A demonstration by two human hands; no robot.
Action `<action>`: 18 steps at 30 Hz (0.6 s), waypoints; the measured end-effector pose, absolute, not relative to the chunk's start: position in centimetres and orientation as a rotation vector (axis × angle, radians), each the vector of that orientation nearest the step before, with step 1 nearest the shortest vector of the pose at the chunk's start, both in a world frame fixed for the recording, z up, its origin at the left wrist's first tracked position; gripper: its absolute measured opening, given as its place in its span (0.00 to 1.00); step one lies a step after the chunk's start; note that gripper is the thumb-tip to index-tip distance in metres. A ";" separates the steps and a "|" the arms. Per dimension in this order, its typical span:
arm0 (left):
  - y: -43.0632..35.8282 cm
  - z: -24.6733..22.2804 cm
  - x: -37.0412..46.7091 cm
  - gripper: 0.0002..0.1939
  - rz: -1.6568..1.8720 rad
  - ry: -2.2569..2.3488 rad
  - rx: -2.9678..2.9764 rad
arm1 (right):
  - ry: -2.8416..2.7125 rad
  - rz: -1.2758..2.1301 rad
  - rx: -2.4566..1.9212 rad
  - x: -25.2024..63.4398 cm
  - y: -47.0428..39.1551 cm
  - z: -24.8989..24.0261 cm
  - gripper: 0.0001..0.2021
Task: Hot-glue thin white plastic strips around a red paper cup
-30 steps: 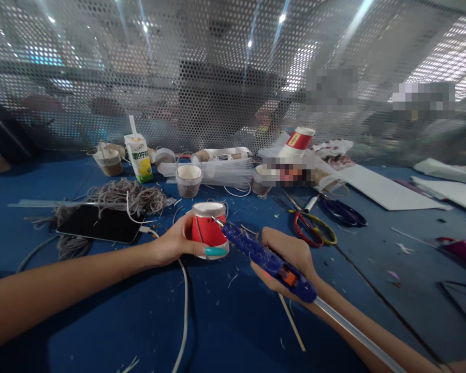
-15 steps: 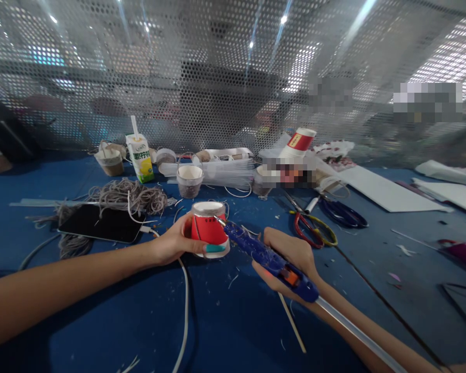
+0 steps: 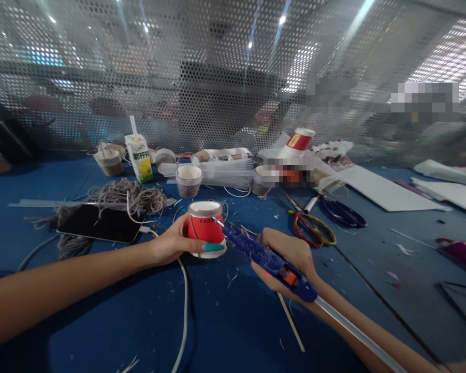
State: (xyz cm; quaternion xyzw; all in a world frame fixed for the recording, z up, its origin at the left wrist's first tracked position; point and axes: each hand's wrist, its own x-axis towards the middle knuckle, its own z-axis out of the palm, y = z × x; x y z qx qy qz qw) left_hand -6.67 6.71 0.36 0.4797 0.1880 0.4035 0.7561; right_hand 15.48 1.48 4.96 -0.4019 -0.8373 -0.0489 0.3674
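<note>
A small red-and-white tapered paper cup (image 3: 205, 233) was held in the left hand (image 3: 174, 241), narrower end up, between the two hands. The thumb was laid across its front and the fingers were wrapped round its far side, presumably so that it was steadied while the upper edge was left uncovered. That edge was ringed by a grey twine band (image 3: 205, 212); whether the base was rested on the blue bench (image 3: 225, 321) could not be told.

A dark-blue plastic glue gun (image 3: 252, 248) was gripped in the right hand (image 3: 287, 251), its metal nozzle pointed just below the band; contact could not be made out. It was apparently slanted so that the cup could be reached from the side and the long translucent glue stick (image 3: 353, 329) kept back over the right forearm.

Beyond the left hand, a tangled heap of grey twine (image 3: 128, 196) was laid beside a flat black device (image 3: 101, 223). Ahead of the hands, a small twine-wrapped cup with a looped handle (image 3: 189, 182) was stood upright. Beyond the right hand, red-and-yellow-handled scissors (image 3: 295, 225) were placed, perhaps for easy reach.
</note>
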 end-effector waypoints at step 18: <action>6.5 0.9 -6.6 0.24 0.858 0.393 1.059 | -2.171 -0.178 -1.054 15.7 1.5 4.9 0.10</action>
